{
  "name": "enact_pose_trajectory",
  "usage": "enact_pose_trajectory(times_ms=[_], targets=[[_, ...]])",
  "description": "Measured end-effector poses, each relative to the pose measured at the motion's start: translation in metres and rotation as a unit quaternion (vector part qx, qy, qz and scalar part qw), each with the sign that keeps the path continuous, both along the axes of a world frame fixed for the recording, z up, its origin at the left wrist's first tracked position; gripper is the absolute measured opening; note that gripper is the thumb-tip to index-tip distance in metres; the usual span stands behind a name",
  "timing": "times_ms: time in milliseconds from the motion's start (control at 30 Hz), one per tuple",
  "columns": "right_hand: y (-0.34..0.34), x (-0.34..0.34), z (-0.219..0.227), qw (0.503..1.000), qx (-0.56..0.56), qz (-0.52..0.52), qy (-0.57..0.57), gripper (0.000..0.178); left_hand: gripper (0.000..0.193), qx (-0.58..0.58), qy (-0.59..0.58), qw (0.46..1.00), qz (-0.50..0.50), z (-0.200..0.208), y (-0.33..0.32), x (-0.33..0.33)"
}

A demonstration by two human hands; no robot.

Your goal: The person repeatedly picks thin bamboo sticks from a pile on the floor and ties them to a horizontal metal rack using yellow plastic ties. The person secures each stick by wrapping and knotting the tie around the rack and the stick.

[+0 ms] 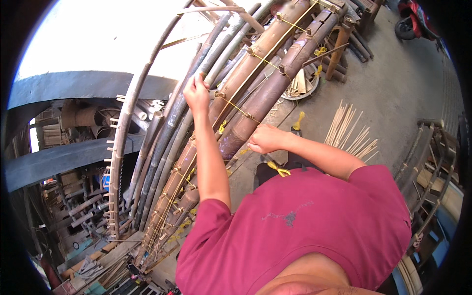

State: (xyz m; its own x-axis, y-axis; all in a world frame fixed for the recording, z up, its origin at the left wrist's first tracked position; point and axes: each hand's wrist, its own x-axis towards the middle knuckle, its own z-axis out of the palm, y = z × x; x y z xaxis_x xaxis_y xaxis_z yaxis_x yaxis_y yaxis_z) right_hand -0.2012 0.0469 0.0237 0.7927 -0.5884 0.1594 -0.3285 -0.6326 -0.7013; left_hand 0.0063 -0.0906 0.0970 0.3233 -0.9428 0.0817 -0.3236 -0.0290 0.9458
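Observation:
Two thick brown bamboo poles [246, 125] lie side by side in front of me, slanting from upper right to lower left. Short pegs stick out of them, and a thin yellow cord [240, 109] crosses from one pole to the other. My left hand [197, 96] is closed beyond the farther pole, beside a dark bamboo pole and close to a short peg. My right hand [265, 138] is closed in a fist at the near pole's edge, just below the cord's near end. What either hand grips is hidden. Looped yellow cord [278, 169] hangs at my waist.
A curved pole with pegs [118, 167] rises at left beside several bamboo poles. Thin sticks [349, 130] fan out on the concrete floor at right, near a round basin [309, 91] of bamboo pieces. A bamboo rack [432, 167] stands far right, a red motorbike [418, 19] at the back.

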Motion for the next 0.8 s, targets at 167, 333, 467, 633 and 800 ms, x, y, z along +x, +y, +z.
enact_pose_trajectory(times_ms=[167, 333, 467, 633, 800], targets=[[0.036, 0.031, 0.01, 0.99, -0.1, -0.002, 0.096, 0.019, 0.037, 0.067, -0.301, 0.95, -0.052, -0.079, -0.016, 0.04], [0.102, 0.078, -0.025, 0.882, 0.464, 0.068, -0.047, 0.031, 0.038, 0.039, -0.355, 0.933, -0.033, -0.017, 0.066, 0.082], [0.109, 0.122, -0.027, 0.411, 0.714, -0.241, -0.513, 0.029, 0.037, 0.263, -0.378, 0.883, -0.088, -0.014, 0.179, 0.122], [0.078, 0.239, 0.111, 0.694, 0.408, -0.214, -0.553, 0.025, 0.041, 0.084, -0.207, 0.973, -0.059, -0.091, 0.203, 0.128], [-0.041, 0.248, 0.093, 0.987, 0.066, -0.131, 0.071, 0.052, 0.032, 0.061, -0.232, 0.965, -0.11, -0.057, 0.202, 0.124]])
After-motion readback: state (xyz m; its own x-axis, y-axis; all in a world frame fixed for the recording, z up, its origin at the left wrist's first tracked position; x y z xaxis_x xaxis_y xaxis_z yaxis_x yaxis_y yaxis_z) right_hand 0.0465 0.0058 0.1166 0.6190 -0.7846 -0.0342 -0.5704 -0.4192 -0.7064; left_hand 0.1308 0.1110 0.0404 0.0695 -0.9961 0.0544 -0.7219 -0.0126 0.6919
